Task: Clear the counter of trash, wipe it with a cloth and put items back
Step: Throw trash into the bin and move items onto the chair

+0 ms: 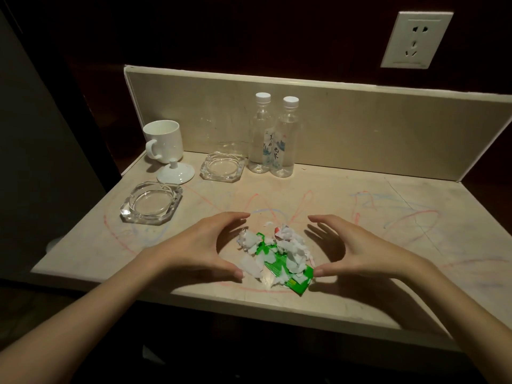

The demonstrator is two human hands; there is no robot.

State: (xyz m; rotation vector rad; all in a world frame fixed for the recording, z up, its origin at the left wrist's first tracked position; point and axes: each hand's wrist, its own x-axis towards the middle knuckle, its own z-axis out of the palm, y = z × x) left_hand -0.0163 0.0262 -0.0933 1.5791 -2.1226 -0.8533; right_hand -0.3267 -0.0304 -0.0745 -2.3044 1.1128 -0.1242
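Observation:
A pile of trash (pixel 277 256), white paper scraps mixed with green wrapper pieces, lies near the front edge of the beige counter (pixel 360 295). My left hand (pixel 202 245) cups the pile from the left, and my right hand (pixel 357 250) cups it from the right. Fingers of both hands curve loosely round the heap without gripping it. My right thumb touches the green wrapper's corner. Red and blue crayon scribbles cover the counter top.
At the back left stand a white mug (pixel 163 141) and its lid (pixel 176 173). Two glass ashtrays (pixel 151 203) (pixel 223 166) and two clear water bottles (pixel 259 134) (pixel 285 138) sit behind the pile. A wall socket (pixel 415 40) is at upper right.

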